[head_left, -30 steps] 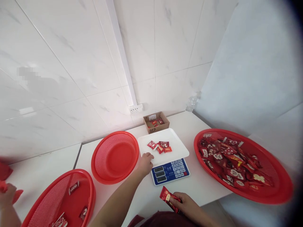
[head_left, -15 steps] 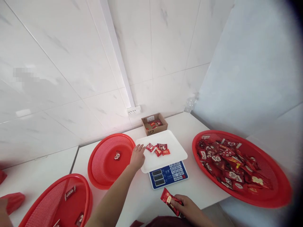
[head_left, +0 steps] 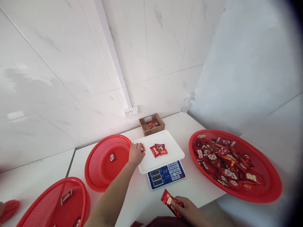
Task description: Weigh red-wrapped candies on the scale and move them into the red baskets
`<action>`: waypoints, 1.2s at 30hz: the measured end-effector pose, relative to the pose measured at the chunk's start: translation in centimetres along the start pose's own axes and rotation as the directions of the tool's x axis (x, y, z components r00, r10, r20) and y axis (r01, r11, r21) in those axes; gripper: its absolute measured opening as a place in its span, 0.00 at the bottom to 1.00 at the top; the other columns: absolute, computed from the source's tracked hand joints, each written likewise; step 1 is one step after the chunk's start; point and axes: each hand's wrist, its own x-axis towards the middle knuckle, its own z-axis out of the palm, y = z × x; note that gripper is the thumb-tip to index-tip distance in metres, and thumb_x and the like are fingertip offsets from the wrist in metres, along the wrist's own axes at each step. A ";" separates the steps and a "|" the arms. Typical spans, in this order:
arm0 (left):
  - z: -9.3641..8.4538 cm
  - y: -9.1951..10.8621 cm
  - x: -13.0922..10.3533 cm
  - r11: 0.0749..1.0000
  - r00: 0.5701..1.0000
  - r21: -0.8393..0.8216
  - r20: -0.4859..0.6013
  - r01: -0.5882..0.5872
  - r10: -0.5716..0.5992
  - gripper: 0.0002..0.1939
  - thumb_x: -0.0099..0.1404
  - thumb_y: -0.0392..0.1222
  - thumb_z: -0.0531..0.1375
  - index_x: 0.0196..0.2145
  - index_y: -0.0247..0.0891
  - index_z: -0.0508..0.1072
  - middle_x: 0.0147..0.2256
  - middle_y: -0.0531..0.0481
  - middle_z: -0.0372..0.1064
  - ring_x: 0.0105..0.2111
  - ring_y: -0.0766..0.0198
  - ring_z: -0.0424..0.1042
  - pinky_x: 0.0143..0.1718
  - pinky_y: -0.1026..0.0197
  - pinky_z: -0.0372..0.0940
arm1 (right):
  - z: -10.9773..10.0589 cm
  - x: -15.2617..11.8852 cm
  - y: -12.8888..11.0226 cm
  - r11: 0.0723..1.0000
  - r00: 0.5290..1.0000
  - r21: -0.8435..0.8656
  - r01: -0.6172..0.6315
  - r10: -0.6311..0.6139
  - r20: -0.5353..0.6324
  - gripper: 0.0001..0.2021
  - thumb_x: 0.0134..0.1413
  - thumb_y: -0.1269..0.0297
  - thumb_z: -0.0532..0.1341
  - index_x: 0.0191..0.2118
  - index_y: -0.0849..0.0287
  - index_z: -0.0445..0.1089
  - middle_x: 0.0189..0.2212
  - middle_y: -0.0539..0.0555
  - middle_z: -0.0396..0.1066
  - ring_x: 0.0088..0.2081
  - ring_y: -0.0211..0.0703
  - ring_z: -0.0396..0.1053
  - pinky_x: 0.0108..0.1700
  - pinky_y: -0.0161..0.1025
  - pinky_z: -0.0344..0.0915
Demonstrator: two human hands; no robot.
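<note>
At the left edge of the white scale tray (head_left: 146, 163), my left hand (head_left: 136, 154) is closed on a small red candy packet (head_left: 142, 148). Several more red packets (head_left: 159, 150) lie together on the middle of the tray. Below it shows the blue keypad and display panel of the weighing scale (head_left: 166, 175). Close to my body, in front of the scale, my right hand (head_left: 186, 208) grips red candy packets (head_left: 169, 201); how many is hidden by the fingers.
On the right, a red basket (head_left: 267, 197) holds many red packets. Left of the scale stands a red basket (head_left: 97, 157) with one packet, and nearer, another red basket (head_left: 82, 189). Behind are a cardboard box (head_left: 153, 129) and a plastic bottle (head_left: 186, 104). Another person's hand (head_left: 2, 208) holds something red.
My left hand has closed on a packet at the tray's left side and drawn it leftward, away from the others. My right hand has stayed nearly still. The view has shifted slightly.
</note>
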 end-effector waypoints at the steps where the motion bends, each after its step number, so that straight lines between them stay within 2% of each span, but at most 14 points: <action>1: -0.5 -0.8 -0.7 0.998 0.998 0.012 -0.040 0.056 -0.055 0.19 0.58 0.37 0.51 0.49 0.39 0.62 0.44 0.44 0.66 0.48 0.56 0.61 0.59 0.51 0.43 | 0.1 0.1 -0.1 1.000 1.000 0.005 0.004 -0.004 0.009 0.26 0.43 0.37 0.52 0.23 0.59 0.60 0.20 0.48 0.60 0.25 0.37 0.57 0.29 0.34 0.53; 5: -1.8 -4.0 -3.3 0.944 0.929 0.034 -0.193 0.328 -0.315 0.23 0.59 0.32 0.47 0.53 0.37 0.58 0.51 0.40 0.61 0.54 0.52 0.56 0.58 0.46 0.43 | 0.5 0.4 -0.1 1.000 0.999 -0.008 0.021 -0.020 0.029 0.24 0.45 0.40 0.53 0.24 0.60 0.62 0.20 0.48 0.63 0.25 0.38 0.60 0.29 0.34 0.54; 7: -1.6 -4.6 -3.8 0.946 0.934 0.047 -0.182 0.322 -0.309 0.26 0.58 0.30 0.46 0.55 0.36 0.58 0.55 0.40 0.57 0.57 0.52 0.52 0.58 0.46 0.43 | 0.6 0.6 0.1 0.999 0.999 -0.024 0.029 -0.028 0.034 0.23 0.46 0.40 0.54 0.24 0.60 0.62 0.20 0.48 0.63 0.25 0.38 0.60 0.29 0.34 0.54; 9: -0.8 -3.8 -3.6 0.984 0.982 0.057 -0.091 0.169 -0.163 0.27 0.57 0.28 0.46 0.55 0.36 0.59 0.57 0.40 0.55 0.59 0.52 0.48 0.59 0.47 0.42 | 0.7 0.8 0.2 0.999 0.998 -0.032 0.039 -0.038 0.040 0.23 0.46 0.40 0.53 0.23 0.59 0.62 0.20 0.48 0.63 0.26 0.38 0.60 0.29 0.34 0.54; 11: 0.4 -1.9 -2.8 0.999 1.000 0.040 0.008 -0.013 0.013 0.27 0.57 0.28 0.47 0.54 0.38 0.61 0.58 0.43 0.55 0.59 0.55 0.48 0.60 0.49 0.40 | 0.7 0.8 0.4 0.998 0.998 -0.032 0.046 -0.045 0.040 0.23 0.46 0.40 0.53 0.24 0.60 0.62 0.20 0.48 0.64 0.26 0.38 0.60 0.29 0.34 0.54; 13: 1.7 0.7 -1.7 0.988 0.985 0.004 0.077 -0.157 0.156 0.29 0.56 0.27 0.49 0.54 0.45 0.62 0.58 0.52 0.57 0.59 0.61 0.49 0.61 0.56 0.40 | 0.6 0.8 0.4 0.998 0.999 -0.038 0.039 -0.038 0.030 0.23 0.46 0.41 0.53 0.24 0.60 0.63 0.21 0.49 0.64 0.26 0.39 0.60 0.30 0.34 0.54; 15: 2.6 3.1 -0.7 0.952 0.942 -0.039 0.138 -0.305 0.307 0.30 0.57 0.28 0.49 0.55 0.50 0.60 0.58 0.57 0.56 0.60 0.65 0.48 0.62 0.58 0.39 | 0.5 0.6 0.5 0.999 1.000 -0.050 0.020 -0.019 0.015 0.23 0.45 0.40 0.53 0.24 0.60 0.62 0.21 0.49 0.63 0.26 0.39 0.60 0.30 0.34 0.54; 18: 3.2 5.4 0.5 0.911 0.888 -0.072 0.204 -0.406 0.412 0.28 0.59 0.28 0.47 0.56 0.47 0.58 0.59 0.54 0.55 0.61 0.63 0.44 0.62 0.53 0.37 | 0.3 0.3 0.8 0.998 1.000 -0.060 0.002 -0.003 -0.011 0.24 0.45 0.40 0.53 0.24 0.60 0.61 0.21 0.49 0.62 0.26 0.38 0.59 0.30 0.35 0.53; 21: 3.0 5.3 1.1 0.929 0.907 -0.052 0.203 -0.367 0.369 0.25 0.61 0.29 0.45 0.54 0.43 0.61 0.54 0.47 0.60 0.58 0.60 0.51 0.61 0.51 0.37 | 0.2 0.0 1.0 0.999 1.000 -0.037 0.001 -0.001 -0.024 0.24 0.45 0.39 0.52 0.24 0.60 0.61 0.21 0.49 0.61 0.26 0.38 0.58 0.30 0.35 0.53; 25: 2.3 3.0 0.4 0.956 0.937 -0.030 0.194 -0.291 0.292 0.24 0.61 0.27 0.43 0.53 0.37 0.61 0.48 0.41 0.64 0.52 0.57 0.60 0.58 0.50 0.47 | 0.3 -0.2 0.8 1.000 1.000 -0.002 0.005 -0.005 -0.010 0.24 0.45 0.39 0.52 0.23 0.60 0.61 0.20 0.48 0.60 0.26 0.37 0.57 0.30 0.34 0.53; 27: 1.9 1.8 -0.4 0.962 0.940 -0.036 0.204 -0.272 0.274 0.24 0.61 0.28 0.44 0.54 0.37 0.60 0.50 0.41 0.62 0.52 0.57 0.60 0.55 0.52 0.51 | 0.5 -0.1 0.5 1.000 1.000 0.007 0.014 -0.014 0.011 0.24 0.46 0.40 0.52 0.23 0.60 0.62 0.20 0.48 0.61 0.25 0.37 0.57 0.30 0.34 0.53; 29: 1.9 1.0 -1.2 0.959 0.935 -0.053 0.214 -0.277 0.282 0.23 0.62 0.32 0.47 0.56 0.40 0.58 0.54 0.43 0.58 0.55 0.58 0.57 0.57 0.53 0.50 | 0.7 0.2 0.3 1.000 0.999 0.009 0.020 -0.020 0.034 0.24 0.45 0.40 0.53 0.23 0.60 0.62 0.19 0.48 0.61 0.25 0.37 0.57 0.29 0.34 0.53; 32: 2.5 0.8 -1.9 0.958 0.933 -0.077 0.220 -0.275 0.285 0.23 0.62 0.37 0.51 0.56 0.42 0.58 0.55 0.47 0.57 0.57 0.58 0.53 0.59 0.54 0.45 | 1.0 0.7 0.3 1.000 0.998 -0.011 0.027 -0.027 0.056 0.23 0.45 0.41 0.54 0.24 0.60 0.63 0.20 0.48 0.63 0.24 0.37 0.58 0.29 0.33 0.53; 36: 3.6 1.6 -1.7 0.979 0.962 -0.082 0.190 -0.185 0.197 0.21 0.61 0.37 0.53 0.53 0.41 0.61 0.47 0.46 0.63 0.49 0.58 0.62 0.51 0.57 0.57 | 1.1 0.9 0.6 0.998 0.997 -0.035 0.045 -0.043 0.061 0.23 0.47 0.42 0.53 0.24 0.60 0.63 0.20 0.48 0.63 0.25 0.36 0.58 0.29 0.33 0.53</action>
